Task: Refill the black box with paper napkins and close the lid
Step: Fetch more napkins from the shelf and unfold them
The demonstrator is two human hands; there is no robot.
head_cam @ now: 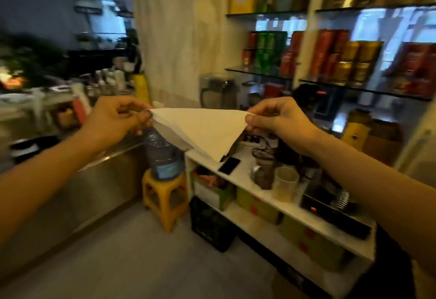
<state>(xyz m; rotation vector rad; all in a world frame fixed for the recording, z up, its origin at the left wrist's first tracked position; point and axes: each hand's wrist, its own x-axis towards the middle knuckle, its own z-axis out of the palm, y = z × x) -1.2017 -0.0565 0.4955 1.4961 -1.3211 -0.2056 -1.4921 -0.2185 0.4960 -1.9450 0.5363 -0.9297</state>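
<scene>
A white paper napkin (200, 126) hangs in the air at chest height, folded into a triangle with its point down. My left hand (118, 117) pinches its left corner between thumb and fingers. My right hand (276, 119) pinches its right corner the same way, so the top edge is stretched between both hands. No black napkin box can be made out for certain in this view; the picture is blurred.
A white shelf unit (266, 206) stands at the right with a phone (228, 165), cups and cartons. A water jug (165, 157) sits on a yellow stool (165, 199). A steel counter (89, 180) runs along the left. Glass shelves of cans fill the back right.
</scene>
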